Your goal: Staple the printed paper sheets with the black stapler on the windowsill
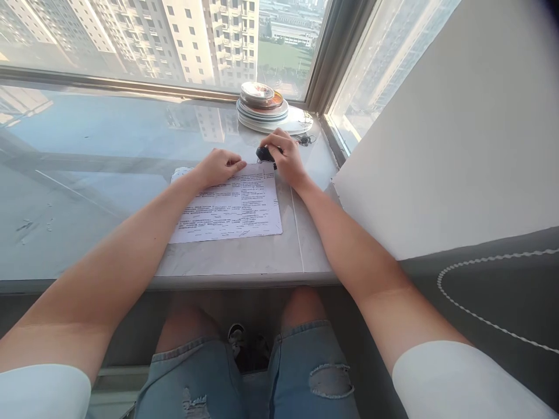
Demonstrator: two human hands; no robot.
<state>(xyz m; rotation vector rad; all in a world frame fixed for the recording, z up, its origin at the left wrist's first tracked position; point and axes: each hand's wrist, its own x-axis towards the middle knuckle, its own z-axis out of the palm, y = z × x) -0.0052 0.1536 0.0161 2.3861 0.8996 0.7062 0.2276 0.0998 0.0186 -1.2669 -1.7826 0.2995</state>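
A printed sheet of paper [231,206] lies flat on the grey stone windowsill [109,174] in front of me. My left hand [218,167] rests on the sheet's top edge, its fingers curled and pressing the paper down. At the sheet's top right corner, my right hand [283,157] is closed around a small black object [263,153], possibly a stapler. Part of that object is hidden by my fingers.
A stack of plates [266,110] stands at the back right corner by the window. A small dark key-like item [305,139] lies beside it. A white wall panel [437,145] borders the sill on the right. My knees are under the sill.
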